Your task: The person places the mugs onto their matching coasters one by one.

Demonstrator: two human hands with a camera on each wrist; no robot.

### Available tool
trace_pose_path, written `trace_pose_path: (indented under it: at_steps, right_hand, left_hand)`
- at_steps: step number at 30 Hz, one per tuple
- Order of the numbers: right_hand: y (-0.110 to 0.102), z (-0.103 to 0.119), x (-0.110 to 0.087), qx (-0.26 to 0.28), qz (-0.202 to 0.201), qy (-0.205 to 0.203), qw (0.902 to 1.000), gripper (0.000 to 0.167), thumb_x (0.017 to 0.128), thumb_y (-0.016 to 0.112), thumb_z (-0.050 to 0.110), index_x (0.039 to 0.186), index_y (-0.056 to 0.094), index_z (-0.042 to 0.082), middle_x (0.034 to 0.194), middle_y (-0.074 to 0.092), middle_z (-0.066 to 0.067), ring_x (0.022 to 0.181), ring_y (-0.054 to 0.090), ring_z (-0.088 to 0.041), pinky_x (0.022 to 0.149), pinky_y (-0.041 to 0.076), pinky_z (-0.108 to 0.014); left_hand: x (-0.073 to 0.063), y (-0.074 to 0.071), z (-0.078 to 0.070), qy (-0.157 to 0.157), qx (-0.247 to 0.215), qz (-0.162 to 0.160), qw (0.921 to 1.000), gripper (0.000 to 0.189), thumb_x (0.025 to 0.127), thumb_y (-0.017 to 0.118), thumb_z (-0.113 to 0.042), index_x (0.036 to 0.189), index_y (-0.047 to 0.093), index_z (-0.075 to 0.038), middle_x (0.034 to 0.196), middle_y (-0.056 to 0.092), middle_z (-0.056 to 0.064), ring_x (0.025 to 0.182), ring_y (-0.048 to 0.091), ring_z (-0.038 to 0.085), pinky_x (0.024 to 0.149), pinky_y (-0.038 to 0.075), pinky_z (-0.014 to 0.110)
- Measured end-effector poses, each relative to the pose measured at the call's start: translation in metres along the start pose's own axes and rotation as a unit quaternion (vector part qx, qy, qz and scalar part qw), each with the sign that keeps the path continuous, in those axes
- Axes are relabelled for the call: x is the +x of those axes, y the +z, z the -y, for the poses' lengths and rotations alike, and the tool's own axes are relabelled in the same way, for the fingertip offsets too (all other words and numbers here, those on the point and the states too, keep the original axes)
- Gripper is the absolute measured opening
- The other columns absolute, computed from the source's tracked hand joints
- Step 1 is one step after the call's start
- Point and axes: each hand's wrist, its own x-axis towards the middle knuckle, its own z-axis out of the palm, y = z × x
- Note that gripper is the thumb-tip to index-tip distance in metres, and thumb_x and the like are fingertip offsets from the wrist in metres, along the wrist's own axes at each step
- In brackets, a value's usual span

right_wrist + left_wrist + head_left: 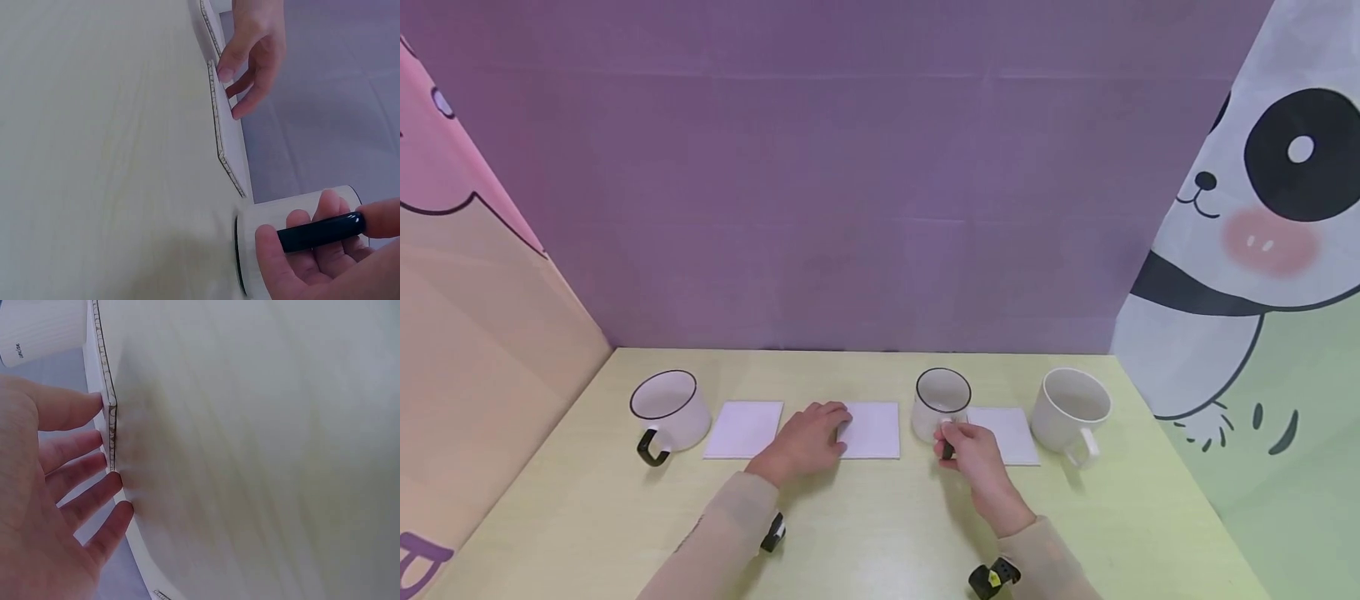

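My right hand (977,467) grips the black handle (322,232) of a white mug (936,417) with a thin dark rim. The mug stands upright between the middle and right white square boards, its handle toward me. At the left edge of the middle board (876,432), my left hand (805,442) rests with fingers spread and fingertips touching the board. In the left wrist view, the thumb and fingers (115,487) lie along the board's thin, ribbed edge.
On the far left stands a white mug (681,417) with a black handle. An all-white mug (1070,408) is at the right. The left board (741,429) and right board (1009,435) lie in line on the pale table (865,533). A purple backdrop (865,208) rises behind.
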Motion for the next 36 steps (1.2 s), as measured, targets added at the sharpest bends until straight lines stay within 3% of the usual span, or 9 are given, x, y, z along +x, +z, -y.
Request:
trace_pose_path:
  at_steps: [5,16,36]
  right_hand:
    - [0.003,0.0,0.0,0.02,-0.013,-0.007,0.9997,0.028,0.105,0.05,0.011,0.101,0.064,-0.013,0.075,0.061,-0.004,0.075,0.058,-0.015,0.081,0.056,-0.042]
    - [0.004,0.006,-0.003,0.042,-0.033,-0.045,0.9976,0.027,0.105,0.051,0.009,0.102,0.064,-0.015,0.076,0.06,-0.003,0.074,0.058,-0.015,0.07,0.054,-0.028]
    - [0.007,0.013,-0.008,0.041,-0.023,-0.058,0.9972,0.026,0.105,0.053,0.01,0.101,0.065,-0.013,0.078,0.062,-0.004,0.075,0.059,-0.015,0.071,0.055,-0.028]
  left_hand:
    - [0.0,0.001,0.0,-0.003,-0.002,-0.002,1.0,0.043,0.094,0.068,-0.02,0.134,0.062,-0.007,0.145,0.054,0.011,0.132,0.049,0.034,0.106,0.042,0.055]
    - [-0.001,-0.002,-0.001,-0.001,-0.014,-0.009,0.9999,0.043,0.094,0.069,-0.02,0.134,0.062,-0.007,0.144,0.055,0.01,0.131,0.049,0.033,0.106,0.042,0.056]
    - [-0.003,-0.002,0.0,0.0,-0.034,-0.016,0.9993,0.04,0.093,0.07,-0.019,0.131,0.064,-0.007,0.142,0.056,0.01,0.13,0.051,0.033,0.106,0.042,0.055]
